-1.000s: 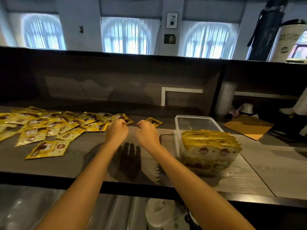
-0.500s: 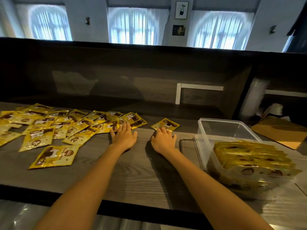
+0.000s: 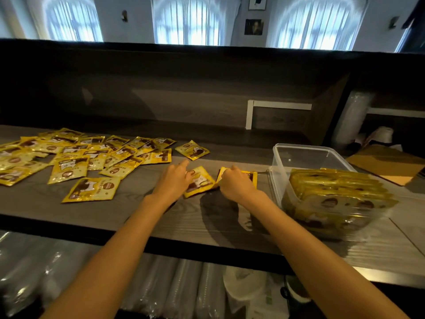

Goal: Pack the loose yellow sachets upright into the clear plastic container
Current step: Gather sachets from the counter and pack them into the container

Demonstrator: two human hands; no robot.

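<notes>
Several loose yellow sachets (image 3: 76,162) lie flat and scattered on the left of the wooden counter (image 3: 138,210). My left hand (image 3: 173,180) presses on one yellow sachet (image 3: 199,181) in the middle. My right hand (image 3: 234,183) grips the edge of a second sachet (image 3: 249,176) just beside it. One more sachet (image 3: 192,150) lies alone behind them. The clear plastic container (image 3: 299,155) stands to the right, with a row of upright sachets (image 3: 338,194) filling its near half.
A dark wooden back wall rises behind the counter. A brown cardboard sheet (image 3: 386,162) lies at the far right. Stacks of clear plastic cups (image 3: 161,286) lie on the shelf under the counter's front edge.
Both hands pulled back toward me, each dragging a sachet from the far pile to the middle of the counter. My right hand has closed on its sachet's edge.
</notes>
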